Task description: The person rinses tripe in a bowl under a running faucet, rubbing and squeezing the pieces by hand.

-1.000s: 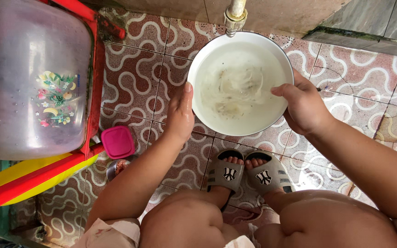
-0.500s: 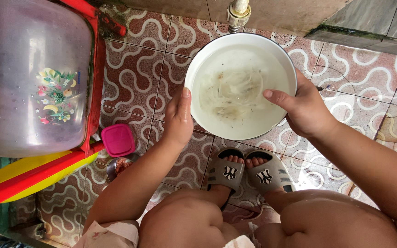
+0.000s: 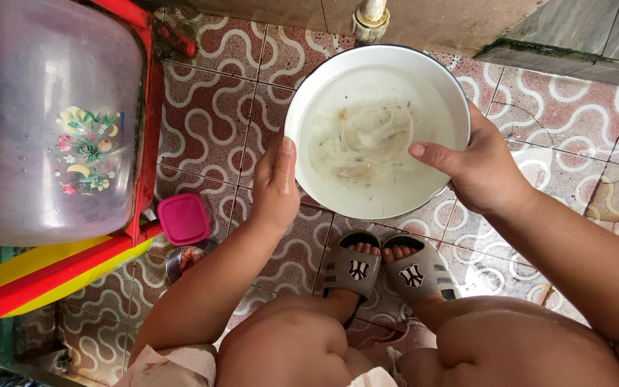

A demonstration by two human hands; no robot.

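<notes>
Since half a second ago the white enamel bowl (image 3: 377,129) has tilted nearer. The left hand (image 3: 275,188) grips its rim at 8 o'clock, the right hand (image 3: 476,168) at 4 o'clock, thumb hooked inside over floating noodles (image 3: 363,140).

Floor (image 3: 231,122): red tile, white wavy pattern | Wall (image 3: 438,18): 12 o'clock, tan, with pipe (image 3: 370,18) | Ledge (image 3: 574,43): 1 o'clock, grey | Rack (image 3: 59,272): 9 o'clock, red | Light: daylight, even
</notes>
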